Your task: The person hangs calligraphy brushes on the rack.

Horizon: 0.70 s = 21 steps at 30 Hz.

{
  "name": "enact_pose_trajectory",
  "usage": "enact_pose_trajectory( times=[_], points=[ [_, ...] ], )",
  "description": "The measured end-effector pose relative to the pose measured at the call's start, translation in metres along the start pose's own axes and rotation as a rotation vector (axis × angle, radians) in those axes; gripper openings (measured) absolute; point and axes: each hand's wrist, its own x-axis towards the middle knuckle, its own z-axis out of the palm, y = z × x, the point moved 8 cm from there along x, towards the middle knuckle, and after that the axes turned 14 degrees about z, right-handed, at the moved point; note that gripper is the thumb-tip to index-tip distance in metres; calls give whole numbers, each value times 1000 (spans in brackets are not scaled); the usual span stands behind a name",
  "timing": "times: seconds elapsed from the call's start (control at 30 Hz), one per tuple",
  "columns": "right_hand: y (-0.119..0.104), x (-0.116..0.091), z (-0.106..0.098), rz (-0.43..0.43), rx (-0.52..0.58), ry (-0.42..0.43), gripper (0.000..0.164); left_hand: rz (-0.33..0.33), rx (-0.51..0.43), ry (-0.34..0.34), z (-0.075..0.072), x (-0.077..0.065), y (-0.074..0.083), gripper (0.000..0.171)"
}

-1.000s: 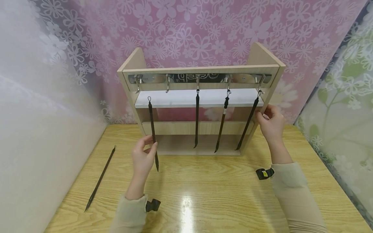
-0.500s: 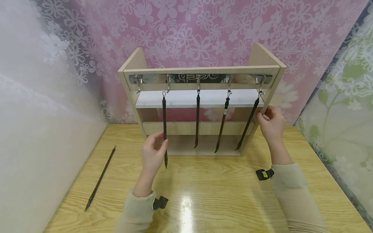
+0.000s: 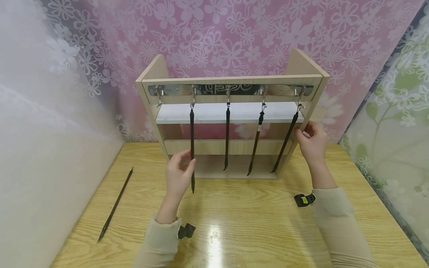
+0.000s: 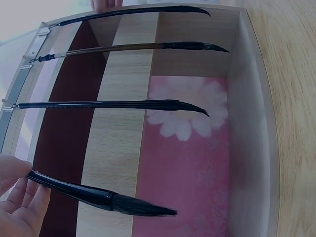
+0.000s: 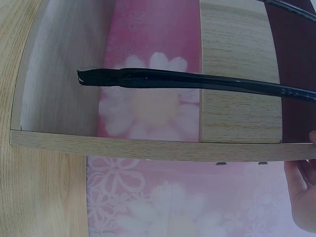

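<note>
My left hand (image 3: pixel 177 176) pinches a dark calligraphy brush (image 3: pixel 192 128) by its handle, tip down. The brush's top loop is right at the second hook (image 3: pixel 193 96) from the left on a wooden rack (image 3: pixel 231 79). In the left wrist view, thumb and fingers hold the handle, and the dark bristles (image 4: pixel 140 206) point away from the hand. My right hand (image 3: pixel 313 145) grips the rack's right side panel, thumb at its front edge. Beside the held brush, three more brushes hang from hooks: one in the middle (image 3: pixel 226 137), one brown-handled (image 3: pixel 256 143), one far right (image 3: pixel 285 143).
Another brush (image 3: pixel 115 204) lies on the wood-grain table (image 3: pixel 241 223) at the left. The leftmost hook (image 3: pixel 158 97) has nothing on it. A white shelf (image 3: pixel 207 111) sits behind the brushes. Flowered coverings (image 3: pixel 228 37) stand behind the rack and to the right.
My left hand has carried its brush rightward, from below the leftmost hook to the second hook, and raised the loop slightly up to it. The right hand stays on the side panel.
</note>
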Motion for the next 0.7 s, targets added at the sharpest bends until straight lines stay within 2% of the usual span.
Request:
enact_pose_trajectory(
  times=[0.03, 0.07, 0.17, 0.2, 0.27, 0.3, 0.4, 0.43, 0.57, 0.7],
  points=[
    [0, 0, 0, -4, -1, 2, 25, 9, 0, -1, -1, 3, 5, 40],
    [-1, 0, 0, -5, 0, 3, 24, 6, -13, -6, -4, 15, 25, 37],
    [0, 0, 0, -8, -7, 4, 24, 32, -19, -3, -6, 20, 33, 36],
    [1, 0, 0, -10, -9, 4, 24, 8, -24, -9, -6, 23, 36, 35],
    [1, 0, 0, -15, -14, 6, 24, -24, -44, -14, -14, 45, 74, 31],
    [2, 1, 0, -19, -15, 7, 25, -23, -36, -13, -16, 48, 78, 31],
    [2, 0, -1, -23, -9, 9, 25, -76, -49, -22, -29, 84, 140, 26],
    [2, 0, -1, -22, -8, 9, 25, -69, -46, -22, -32, 94, 158, 25],
    [1, 0, -1, -16, -5, 9, 25, -66, -23, -24, -31, 95, 156, 23],
    [0, 1, -1, -16, -3, 9, 25, -44, -82, 10, -29, 88, 145, 23]
  ],
)
